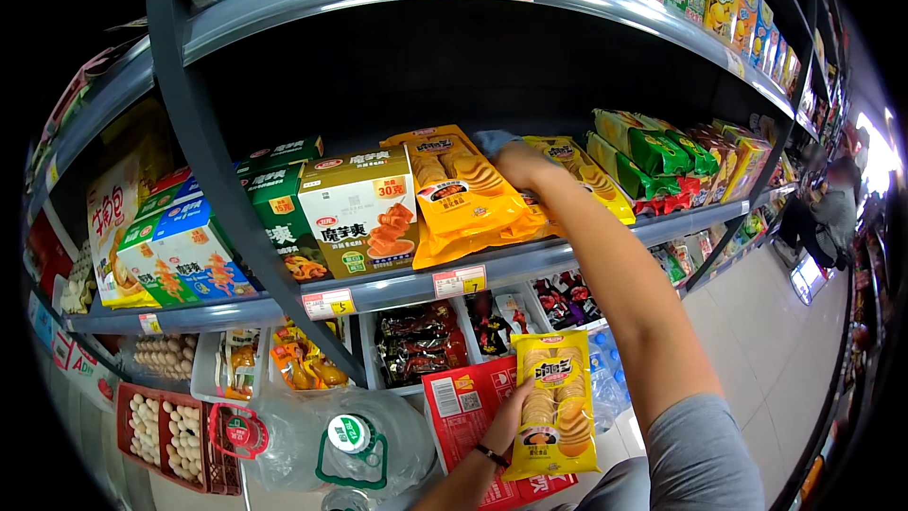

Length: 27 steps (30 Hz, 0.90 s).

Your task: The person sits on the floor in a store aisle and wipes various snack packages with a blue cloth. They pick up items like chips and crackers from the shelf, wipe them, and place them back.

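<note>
My left hand grips the left edge of a yellow bag of chips, held upright in front of a red carton. My right arm reaches onto the middle shelf, where my right hand is between an orange-yellow chip bag on the left and a yellow chip bag on the right. A bluish-gray thing shows at its fingers; what it is cannot be told. The right fingertips are mostly hidden behind the hand and bags.
Boxed snacks stand left on the shelf, green packs right. Below are white bins of packaged food, large clear water jugs and a red crate of eggs. A dark shelf upright crosses at left. Another person is far right in the aisle.
</note>
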Tool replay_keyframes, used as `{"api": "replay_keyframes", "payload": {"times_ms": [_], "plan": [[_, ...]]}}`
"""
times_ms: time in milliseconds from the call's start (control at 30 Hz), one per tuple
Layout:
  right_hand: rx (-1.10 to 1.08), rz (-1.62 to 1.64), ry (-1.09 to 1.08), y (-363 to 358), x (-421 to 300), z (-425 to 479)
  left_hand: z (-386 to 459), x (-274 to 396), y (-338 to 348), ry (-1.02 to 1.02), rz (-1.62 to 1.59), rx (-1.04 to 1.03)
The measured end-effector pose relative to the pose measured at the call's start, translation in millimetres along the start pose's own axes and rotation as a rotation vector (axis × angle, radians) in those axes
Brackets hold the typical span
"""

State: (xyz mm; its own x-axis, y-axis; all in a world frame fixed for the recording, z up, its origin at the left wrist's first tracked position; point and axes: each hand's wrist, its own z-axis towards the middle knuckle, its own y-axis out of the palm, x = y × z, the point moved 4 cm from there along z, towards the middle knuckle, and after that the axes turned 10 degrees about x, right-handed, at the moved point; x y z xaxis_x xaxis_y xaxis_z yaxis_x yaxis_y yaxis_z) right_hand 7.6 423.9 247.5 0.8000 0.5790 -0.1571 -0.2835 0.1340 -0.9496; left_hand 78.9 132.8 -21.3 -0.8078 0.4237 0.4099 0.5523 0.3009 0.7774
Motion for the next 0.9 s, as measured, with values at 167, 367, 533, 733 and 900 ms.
{"api": "replay_keyframes", "payload": {"times_ms": [167,367,533,733,900], "plan": [[0.235,-0.168,0.293,-3.0,108.8,10.7,7.9,-9.6,-7.5,0.053,0.073,0.038],[0.234,0.167,0.057,-8.8,59.0,-35.4,-5.0,-8.4,0.1,-0.025,0.033,0.076],[0.235,0.183,-0.262,1.7,35.6,-78.3,-10.8,-5.8,10.5,0.018,0.029,0.054],[0.527,0.072,-0.029,-18.7,129.3,-107.0,-4.8,-17.3,9.3,0.082,0.071,0.021],[0.385,0.497,-0.035,-4.9,68.6,-132.4,-1.8,-11.5,-3.0,0.104,0.092,0.015]]}}
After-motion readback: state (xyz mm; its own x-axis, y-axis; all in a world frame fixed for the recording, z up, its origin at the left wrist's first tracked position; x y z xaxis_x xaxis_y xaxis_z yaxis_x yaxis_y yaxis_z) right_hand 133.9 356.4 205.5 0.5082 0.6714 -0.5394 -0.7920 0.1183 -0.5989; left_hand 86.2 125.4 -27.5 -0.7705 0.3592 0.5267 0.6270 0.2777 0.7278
